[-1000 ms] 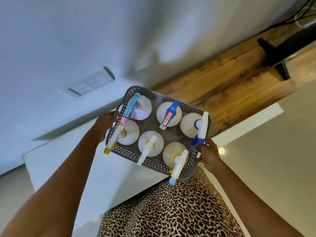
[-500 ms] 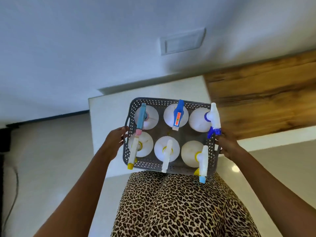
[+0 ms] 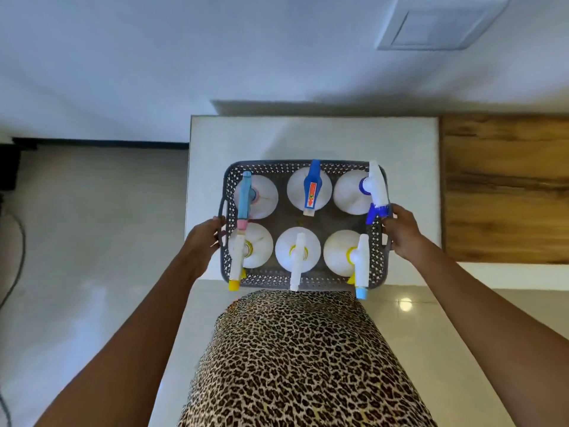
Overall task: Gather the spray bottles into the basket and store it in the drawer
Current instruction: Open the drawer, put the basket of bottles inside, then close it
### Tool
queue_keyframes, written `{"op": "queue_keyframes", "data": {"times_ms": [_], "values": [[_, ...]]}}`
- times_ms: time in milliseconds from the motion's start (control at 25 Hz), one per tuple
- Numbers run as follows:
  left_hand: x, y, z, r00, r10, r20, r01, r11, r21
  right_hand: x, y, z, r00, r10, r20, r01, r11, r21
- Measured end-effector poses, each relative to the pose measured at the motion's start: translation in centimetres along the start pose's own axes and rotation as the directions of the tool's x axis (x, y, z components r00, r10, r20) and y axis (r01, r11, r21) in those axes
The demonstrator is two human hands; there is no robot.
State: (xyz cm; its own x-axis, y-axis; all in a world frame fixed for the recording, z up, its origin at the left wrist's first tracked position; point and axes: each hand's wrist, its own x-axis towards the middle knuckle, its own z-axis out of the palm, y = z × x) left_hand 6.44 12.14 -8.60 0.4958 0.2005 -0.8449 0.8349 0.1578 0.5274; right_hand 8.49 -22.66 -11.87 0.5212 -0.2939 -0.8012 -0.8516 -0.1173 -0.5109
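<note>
A grey perforated basket (image 3: pixel 277 280) is held level in front of me, above a white cabinet top (image 3: pixel 409 143). Several white spray bottles stand in it in two rows, among them one with a blue trigger head (image 3: pixel 311 192) in the back middle and one with a white head (image 3: pixel 298 257) in the front middle. My left hand (image 3: pixel 203 238) grips the basket's left handle. My right hand (image 3: pixel 400 231) grips its right side. No drawer front shows from this angle.
A wooden tabletop (image 3: pixel 505 192) adjoins the white cabinet on the right. A white wall with a switch plate (image 3: pixel 437 24) is behind. Pale tiled floor lies left and right of me, with dark cables (image 3: pixel 12 248) at the far left.
The view has swung round so the white cabinet now sits squarely ahead and the wooden top has shifted right. Both hands keep the same hold on the basket.
</note>
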Motion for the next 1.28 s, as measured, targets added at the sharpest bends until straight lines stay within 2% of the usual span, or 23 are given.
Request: {"op": "queue_keyframes", "data": {"times_ms": [440,640,1000,1120,1280], "values": [[2.8,-0.3,0.0,0.999,-0.034,0.012,0.034,0.999,0.031,2.3,0.4,1.0,0.998,-0.025,-0.064,0.026,1.000,0.012],[1.7,-0.4,0.3,0.998,-0.035,0.047,0.040,0.994,-0.099,0.9,0.5,0.6,0.990,-0.038,-0.136,0.047,0.997,0.068],[-1.9,-3.4,-2.4,0.999,0.018,0.031,-0.012,0.986,-0.168,-2.9,3.7,0.0,0.956,0.000,-0.293,0.041,0.990,0.132],[-4.0,-6.4,-2.4,1.000,-0.007,0.015,0.010,0.977,-0.212,-5.8,6.1,0.5,0.962,0.074,-0.262,0.008,0.955,0.296],[-6.5,-12.0,-2.1,0.998,-0.062,0.029,0.069,0.903,-0.425,-9.4,11.0,2.2,0.967,0.226,-0.118,-0.122,0.816,0.565]]}}
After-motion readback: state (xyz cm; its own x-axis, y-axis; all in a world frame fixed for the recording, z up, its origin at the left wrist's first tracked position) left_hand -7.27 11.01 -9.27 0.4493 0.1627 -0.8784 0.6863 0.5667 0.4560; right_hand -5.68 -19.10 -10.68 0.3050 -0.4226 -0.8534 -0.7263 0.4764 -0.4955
